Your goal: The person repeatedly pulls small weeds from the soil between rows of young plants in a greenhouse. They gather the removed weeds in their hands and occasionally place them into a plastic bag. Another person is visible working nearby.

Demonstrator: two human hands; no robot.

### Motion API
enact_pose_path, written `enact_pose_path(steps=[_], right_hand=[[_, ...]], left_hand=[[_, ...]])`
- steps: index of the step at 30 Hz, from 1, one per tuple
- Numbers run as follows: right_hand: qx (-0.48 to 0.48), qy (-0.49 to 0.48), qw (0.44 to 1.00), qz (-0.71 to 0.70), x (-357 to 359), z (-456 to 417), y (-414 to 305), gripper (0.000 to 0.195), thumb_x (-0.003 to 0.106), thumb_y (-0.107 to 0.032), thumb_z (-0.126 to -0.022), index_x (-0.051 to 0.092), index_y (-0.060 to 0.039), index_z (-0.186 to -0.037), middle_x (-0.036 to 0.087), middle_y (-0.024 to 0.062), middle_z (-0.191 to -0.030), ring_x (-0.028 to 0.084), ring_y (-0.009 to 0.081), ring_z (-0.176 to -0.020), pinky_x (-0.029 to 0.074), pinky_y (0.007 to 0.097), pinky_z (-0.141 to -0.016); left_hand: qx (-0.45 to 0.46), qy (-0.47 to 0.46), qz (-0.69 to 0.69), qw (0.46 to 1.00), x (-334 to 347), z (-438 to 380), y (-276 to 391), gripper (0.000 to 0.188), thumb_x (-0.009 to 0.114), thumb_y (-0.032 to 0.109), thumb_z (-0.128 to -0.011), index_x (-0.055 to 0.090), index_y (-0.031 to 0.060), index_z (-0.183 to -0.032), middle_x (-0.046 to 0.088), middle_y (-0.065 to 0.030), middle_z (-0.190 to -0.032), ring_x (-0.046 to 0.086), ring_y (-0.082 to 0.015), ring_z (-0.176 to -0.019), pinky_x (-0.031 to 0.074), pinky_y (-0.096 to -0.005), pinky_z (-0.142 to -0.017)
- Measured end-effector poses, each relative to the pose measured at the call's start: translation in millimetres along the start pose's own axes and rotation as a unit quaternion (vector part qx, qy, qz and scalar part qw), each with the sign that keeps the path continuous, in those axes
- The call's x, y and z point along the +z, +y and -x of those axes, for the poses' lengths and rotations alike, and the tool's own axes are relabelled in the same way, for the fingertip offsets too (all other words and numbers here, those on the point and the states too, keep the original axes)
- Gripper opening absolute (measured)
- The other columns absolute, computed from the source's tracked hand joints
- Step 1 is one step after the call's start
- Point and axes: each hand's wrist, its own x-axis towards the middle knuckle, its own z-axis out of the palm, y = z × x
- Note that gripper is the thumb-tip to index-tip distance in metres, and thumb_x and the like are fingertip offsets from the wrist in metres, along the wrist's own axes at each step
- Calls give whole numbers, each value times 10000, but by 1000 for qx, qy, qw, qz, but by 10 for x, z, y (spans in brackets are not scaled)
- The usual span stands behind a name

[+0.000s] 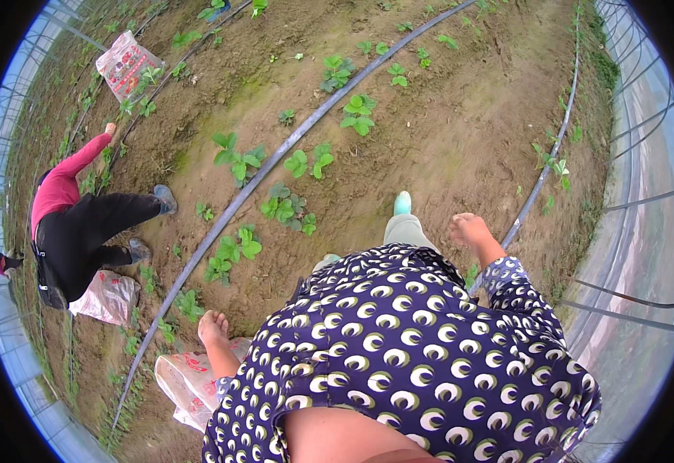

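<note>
My left hand (213, 329) hangs at my left side with its fingers curled, and nothing shows in it. Just behind it, partly covered by my forearm, is a white woven plastic sack (183, 376) with red print. On the other side, my right hand (469, 230) is raised off the soil in a loose fist, with no object visible. Low strawberry plants (284, 209) grow between my hands and a dark drip irrigation pipe (290, 142). My foot in a pale turquoise boot (403, 203) stands on the bare soil.
To the left, a bent-over co-worker (76, 226) reaches towards plants, with one sack (107, 298) behind and another printed sack (128, 66) ahead. A second pipe (551, 156) runs along the right, beside the greenhouse's plastic film wall (644, 231) and metal ribs.
</note>
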Motion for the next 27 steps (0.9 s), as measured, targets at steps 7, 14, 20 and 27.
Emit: enact_pose_path(steps=[7,14,20,27], right_hand=[[-23,29,999,1,-746,-703,-383,258,489,-199,-848,526,-28,-1038,594,69,-880,569,144,-674,446,285,-545],[4,74,997,-36,-1636,-1255,-510,275,485,-232,-849,517,-57,-1058,596,67,-920,577,161,-718,460,307,-594],[17,87,994,-67,-2097,-1523,-506,287,480,-237,-853,504,-65,-1081,586,71,-963,571,170,-759,463,313,-619],[-16,84,994,-62,-1872,-1251,-799,287,511,-237,-841,522,-61,-1068,590,51,-921,577,161,-740,483,302,-607]], left_hand=[[-1,-30,24,999,1185,427,-63,81,521,179,-829,533,100,-842,544,0,-740,543,-129,-624,451,-270,-554],[-10,-34,-1,999,2040,792,106,135,520,222,-854,530,87,-850,548,-3,-728,542,-122,-609,445,-238,-504],[26,-62,-53,996,2451,1215,181,228,512,288,-862,510,89,-750,547,-4,-689,546,-117,-589,457,-247,-513],[-14,-30,-82,996,2345,783,-137,160,457,226,-855,513,79,-829,533,-20,-722,545,-148,-603,455,-278,-535]])
